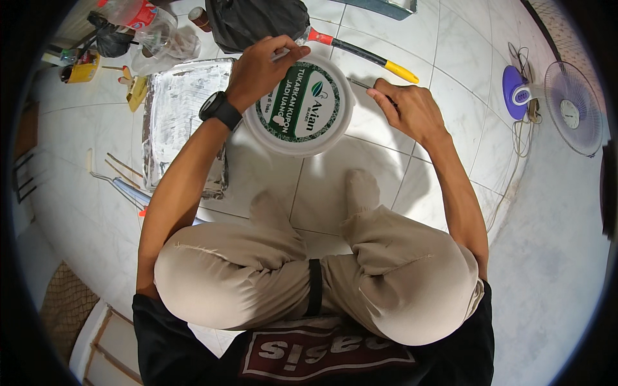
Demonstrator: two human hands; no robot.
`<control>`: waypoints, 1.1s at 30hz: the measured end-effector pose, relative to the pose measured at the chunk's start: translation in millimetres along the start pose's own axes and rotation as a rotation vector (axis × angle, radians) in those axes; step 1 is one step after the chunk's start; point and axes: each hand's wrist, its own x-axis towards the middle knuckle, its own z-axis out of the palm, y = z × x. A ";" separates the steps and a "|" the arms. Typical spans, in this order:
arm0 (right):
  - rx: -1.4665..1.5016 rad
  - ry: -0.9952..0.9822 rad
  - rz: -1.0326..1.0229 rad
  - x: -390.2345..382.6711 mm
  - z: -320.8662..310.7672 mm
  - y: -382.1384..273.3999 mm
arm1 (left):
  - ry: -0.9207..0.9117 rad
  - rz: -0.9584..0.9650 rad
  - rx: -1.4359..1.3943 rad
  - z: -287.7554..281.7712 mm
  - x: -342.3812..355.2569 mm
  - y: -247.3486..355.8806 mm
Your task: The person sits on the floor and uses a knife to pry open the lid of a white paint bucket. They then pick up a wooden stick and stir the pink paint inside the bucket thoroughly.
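Observation:
A round white plastic bucket (302,132) with a green-labelled lid stands on the tiled floor in front of my crouched knees. My left hand (261,64), with a black watch on the wrist, rests on the lid's far rim and grips it. My right hand (409,109) is just right of the bucket, pinching a thin dark metal tool (360,83) whose tip points at the lid's edge.
A foil-lined paint tray (180,116) smeared white lies at the left. A screwdriver with a red and yellow handle (367,55) lies beyond the bucket. A black bag (257,22), plastic bottles (138,16), a small fan (573,109) and a purple device (515,93) surround the spot.

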 end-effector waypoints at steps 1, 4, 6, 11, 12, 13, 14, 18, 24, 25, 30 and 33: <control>0.004 0.009 0.000 -5.1 -0.8 1.4 | 0.020 0.021 -0.010 0.4 0.3 2.7; -0.031 0.024 -0.036 -15.7 0.9 2.8 | 0.066 0.063 -0.049 2.3 -3.8 -2.2; -0.061 0.003 -0.048 -26.4 1.1 1.6 | 0.069 0.078 -0.094 2.9 -4.3 -3.7; 0.025 0.000 0.001 -65.4 21.3 -19.7 | 0.064 -0.018 -0.117 3.5 -11.2 -3.1; 0.061 0.019 0.022 -73.1 25.7 -25.0 | 0.070 -0.051 -0.107 4.7 -11.9 -1.3; 0.091 0.025 0.030 -80.8 29.7 -29.4 | 0.076 -0.086 -0.097 6.1 -12.6 0.4; 0.103 0.026 0.076 -85.1 32.4 -36.6 | 0.081 -0.122 -0.080 6.6 -14.8 -0.7; 0.136 0.031 0.207 -93.6 34.8 -55.4 | 0.168 -0.152 -0.114 11.9 -25.7 -5.3; 0.137 0.047 0.254 -103.0 39.6 -55.3 | 0.337 -0.277 -0.043 24.8 -53.0 2.2; 0.134 0.024 0.261 -105.8 36.3 -56.6 | 0.333 -0.326 -0.092 27.3 -60.2 5.4; 0.162 0.063 0.218 -109.9 45.8 -55.8 | 0.434 -0.331 -0.184 30.9 -74.6 11.2; 0.175 0.106 0.185 -114.2 51.2 -58.1 | 0.432 -0.446 -0.207 30.1 -82.2 15.7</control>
